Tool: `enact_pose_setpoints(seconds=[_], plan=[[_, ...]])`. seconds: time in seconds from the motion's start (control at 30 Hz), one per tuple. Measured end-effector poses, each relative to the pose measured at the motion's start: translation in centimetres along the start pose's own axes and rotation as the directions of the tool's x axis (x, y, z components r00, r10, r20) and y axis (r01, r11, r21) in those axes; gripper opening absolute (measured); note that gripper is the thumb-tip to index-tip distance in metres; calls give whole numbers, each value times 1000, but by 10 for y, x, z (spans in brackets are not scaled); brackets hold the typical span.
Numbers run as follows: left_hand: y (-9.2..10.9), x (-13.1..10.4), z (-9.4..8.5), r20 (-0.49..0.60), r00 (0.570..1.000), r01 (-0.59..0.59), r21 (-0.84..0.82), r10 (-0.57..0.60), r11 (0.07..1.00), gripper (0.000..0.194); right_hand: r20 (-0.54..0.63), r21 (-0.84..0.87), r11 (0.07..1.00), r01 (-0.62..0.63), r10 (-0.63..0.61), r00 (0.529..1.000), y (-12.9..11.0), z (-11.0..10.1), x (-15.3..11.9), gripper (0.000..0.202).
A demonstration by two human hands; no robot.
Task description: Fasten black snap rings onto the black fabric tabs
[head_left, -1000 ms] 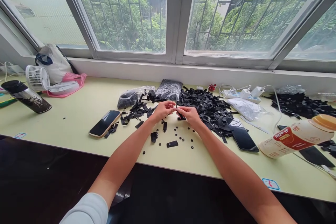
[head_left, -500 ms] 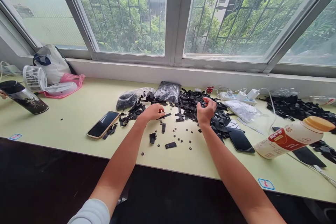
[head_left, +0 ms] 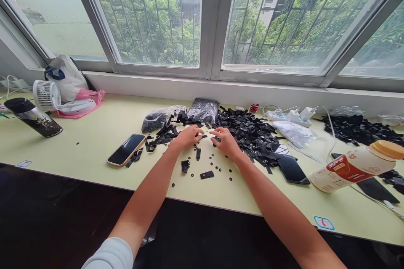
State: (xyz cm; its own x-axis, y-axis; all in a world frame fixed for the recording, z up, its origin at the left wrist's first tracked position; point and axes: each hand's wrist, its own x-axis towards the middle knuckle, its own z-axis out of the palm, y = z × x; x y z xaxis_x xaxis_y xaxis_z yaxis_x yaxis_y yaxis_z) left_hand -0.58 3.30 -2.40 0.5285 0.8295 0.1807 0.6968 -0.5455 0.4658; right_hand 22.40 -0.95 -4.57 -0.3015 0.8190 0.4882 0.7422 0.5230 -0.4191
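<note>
My left hand (head_left: 190, 135) is closed in a pinch at the middle of the table, with a small black strip (head_left: 204, 136) at its fingertips. Facing it from the right, my right hand (head_left: 224, 141) has its index finger and thumb apart. Dark strips show beneath its fingers, and nothing is plainly held. A large pile of black strips (head_left: 249, 132) spreads just right of that hand. Small black washers (head_left: 212, 155) are scattered in front of both hands, among a few loose pieces such as a black strip with a light mark (head_left: 207, 175).
Plastic bags of black parts (head_left: 203, 110) lie behind the hands. A phone (head_left: 126, 150) rests at left, another dark phone (head_left: 293, 169) at right. A drink bottle (head_left: 356, 166) lies tilted near the right. A tumbler (head_left: 34, 117) and fan (head_left: 46, 94) are far left.
My right hand has moved left from the edge of the strip pile to near my left hand. The left hand has shifted slightly right. Another person's fingers at the tumbler are gone from view.
</note>
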Motion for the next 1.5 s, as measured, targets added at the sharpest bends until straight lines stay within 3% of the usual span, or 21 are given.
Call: enact_pose_setpoints(seconds=[0.07, 0.17, 0.27, 0.5, 0.63, 0.73, 0.83, 0.93, 1.3, 1.5], plan=[[-1, 2, 2, 14, 1000, -11, -4, 11, 1000, 27, -21, -35, 998, -47, 46, 999, 1, -2, 0, 30], [0, 4, 4, 19, 1000, -22, -24, 22, 999, 22, -87, -82, 973, -217, 210, 974, 6, -8, -1, 28], [3, 4, 5, -2, 1000, -22, -48, 22, 999, 18, -63, -122, 939, -323, 317, 946, 12, -12, -1, 27], [8, 1, 6, -61, 998, 18, -172, -29, 985, 13, 34, -149, 921, -360, 368, 929, 12, -5, -2, 15], [15, 2, 5, -101, 992, 51, -275, -81, 960, 20, -99, -153, 911, -382, 370, 924, 10, -8, -2, 22], [25, 6, 7, -138, 985, 28, -437, -98, 899, 28, -191, 78, 950, -302, 312, 931, 1, -9, 2, 31], [36, 10, 14, -216, 960, -26, -702, -178, 712, 32, -32, 461, 846, -268, 318, 948, -10, -5, 5, 36], [44, 13, 22, -258, 925, -52, -811, -277, 582, 31, 70, 645, 710, -284, 315, 946, -18, 2, 5, 36], [47, 11, 25, -152, 932, 25, -878, -328, 477, 35, -16, 704, 647, -293, 426, 904, -15, 7, 3, 36], [45, 10, 25, -104, 936, 79, -869, -337, 489, 40, 32, 732, 611, -302, 412, 911, -17, 6, 4, 42]])
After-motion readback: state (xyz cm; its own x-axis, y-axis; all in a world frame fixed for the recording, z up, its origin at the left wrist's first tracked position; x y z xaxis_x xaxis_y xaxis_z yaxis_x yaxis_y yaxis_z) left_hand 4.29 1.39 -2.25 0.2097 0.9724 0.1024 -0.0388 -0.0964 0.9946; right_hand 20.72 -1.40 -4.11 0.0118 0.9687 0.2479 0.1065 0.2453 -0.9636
